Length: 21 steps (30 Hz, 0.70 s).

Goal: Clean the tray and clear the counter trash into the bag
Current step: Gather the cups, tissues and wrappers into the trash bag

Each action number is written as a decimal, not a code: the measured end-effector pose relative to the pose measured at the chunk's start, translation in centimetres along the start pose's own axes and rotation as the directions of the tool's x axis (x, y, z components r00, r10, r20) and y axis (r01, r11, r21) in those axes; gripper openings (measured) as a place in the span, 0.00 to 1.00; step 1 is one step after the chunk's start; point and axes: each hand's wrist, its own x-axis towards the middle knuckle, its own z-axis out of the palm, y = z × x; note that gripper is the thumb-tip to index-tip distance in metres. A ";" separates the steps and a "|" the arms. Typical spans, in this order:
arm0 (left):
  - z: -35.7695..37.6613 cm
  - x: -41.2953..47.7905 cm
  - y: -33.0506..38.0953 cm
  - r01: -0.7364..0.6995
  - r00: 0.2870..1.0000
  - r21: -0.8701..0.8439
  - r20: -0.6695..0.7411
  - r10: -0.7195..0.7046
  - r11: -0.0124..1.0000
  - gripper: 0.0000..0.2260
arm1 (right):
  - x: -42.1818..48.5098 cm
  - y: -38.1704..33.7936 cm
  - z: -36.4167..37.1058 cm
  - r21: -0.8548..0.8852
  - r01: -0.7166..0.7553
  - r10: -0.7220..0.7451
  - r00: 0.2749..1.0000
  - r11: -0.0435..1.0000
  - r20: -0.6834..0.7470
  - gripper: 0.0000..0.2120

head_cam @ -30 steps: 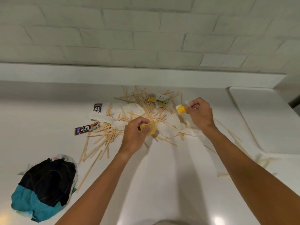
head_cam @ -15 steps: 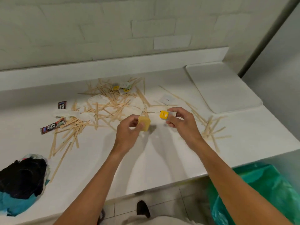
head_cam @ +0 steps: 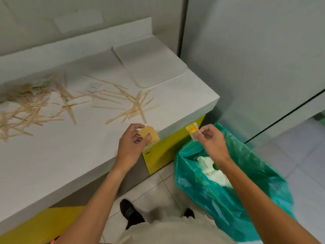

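Over the one green bag (head_cam: 228, 199) on the floor, our right hand (head_cam: 211, 140) has moved off the worktop (head_cam: 70, 155), its fingers pinching one yellow sachet (head_cam: 192, 129). At the worktop's edge, our left hand (head_cam: 131, 143) pinches one tan packet (head_cam: 149, 135). Beyond lie scattered stirrers (head_cam: 133, 106), too many to count, and one tray (head_cam: 149, 62).

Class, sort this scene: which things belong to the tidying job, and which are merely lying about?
Job: green plastic bag, white rectangular tray, scattered wooden sticks, tan square packet in left hand, yellow-labelled sachet in right hand.
Just there: yellow cabinet front, black shoe, pale floor tiles.
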 end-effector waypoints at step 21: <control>27.6 -2.3 1.0 -0.191 0.934 0.101 0.326 0.149 0.976 0.04 | -3.6 15.6 -19.1 -0.156 -0.396 0.353 0.903 0.905 -0.246 0.06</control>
